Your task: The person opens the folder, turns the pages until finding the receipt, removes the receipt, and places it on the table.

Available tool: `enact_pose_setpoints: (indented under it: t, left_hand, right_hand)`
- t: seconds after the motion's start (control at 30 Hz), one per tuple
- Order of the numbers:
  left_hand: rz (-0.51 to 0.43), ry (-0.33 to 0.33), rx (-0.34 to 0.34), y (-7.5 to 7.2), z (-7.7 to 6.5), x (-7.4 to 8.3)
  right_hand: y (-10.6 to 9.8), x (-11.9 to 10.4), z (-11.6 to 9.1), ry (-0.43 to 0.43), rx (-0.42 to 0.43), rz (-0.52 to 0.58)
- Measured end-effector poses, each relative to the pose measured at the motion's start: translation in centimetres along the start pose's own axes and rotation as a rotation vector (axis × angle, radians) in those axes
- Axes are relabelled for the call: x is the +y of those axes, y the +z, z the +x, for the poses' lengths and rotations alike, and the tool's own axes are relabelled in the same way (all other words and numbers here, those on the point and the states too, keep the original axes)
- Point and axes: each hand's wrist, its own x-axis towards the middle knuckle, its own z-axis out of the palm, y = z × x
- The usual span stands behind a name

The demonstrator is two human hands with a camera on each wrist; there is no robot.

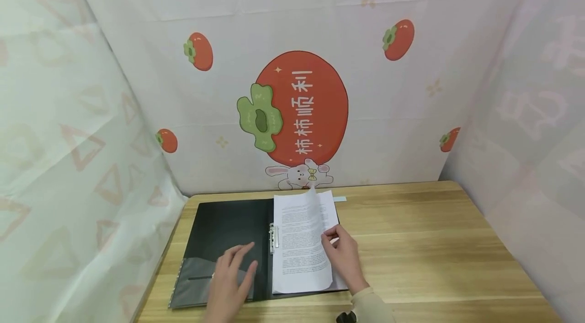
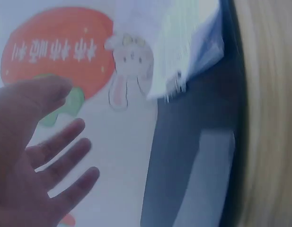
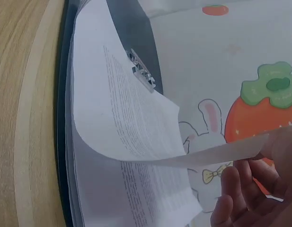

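Observation:
A black ring binder [image 1: 228, 221] lies spread on the wooden table, its metal clip [image 1: 273, 238] holding a stack of printed sheets on the right side. My right hand [image 1: 342, 254] pinches the right edge of the top sheet [image 1: 301, 247], which curls up off the pages beneath. In the right wrist view that lifted sheet [image 3: 221, 151] bends between thumb and fingers. Over the binder's left cover hovers my left hand [image 1: 230, 280], fingers spread and holding nothing; the left wrist view shows this hand [image 2: 46, 151] apart from the binder.
A grey pocket [image 1: 196, 275] is on the binder's inner left cover. A pale blue tab [image 1: 340, 199] sticks out near the top right of the stack. Behind the table [image 1: 434, 257] hangs a white cloth [image 1: 219, 94] printed with persimmons and a rabbit.

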Motion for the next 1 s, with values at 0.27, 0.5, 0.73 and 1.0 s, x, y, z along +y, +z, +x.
enact_pose_setpoints:
  t: [0.27,0.5,0.73,1.0]
  left_hand:
    - [-0.070,0.056,-0.016,1.7,2.9,3.6]
    - [-0.123,0.109,-0.024,2.3,4.9,4.6]
    - [-0.100,0.135,-0.049,2.4,6.2,5.0]
    - [-0.033,0.134,-0.050,2.3,7.4,5.0]
  right_hand:
    - [1.4,-1.7,-0.9,-0.160,0.010,-0.068]
    - [2.6,-2.2,-1.5,-0.186,0.008,-0.128]
    - [3.4,-3.0,-2.1,-0.222,-0.010,-0.152]
    - [4.4,-3.8,-2.7,-0.295,-0.007,-0.179]
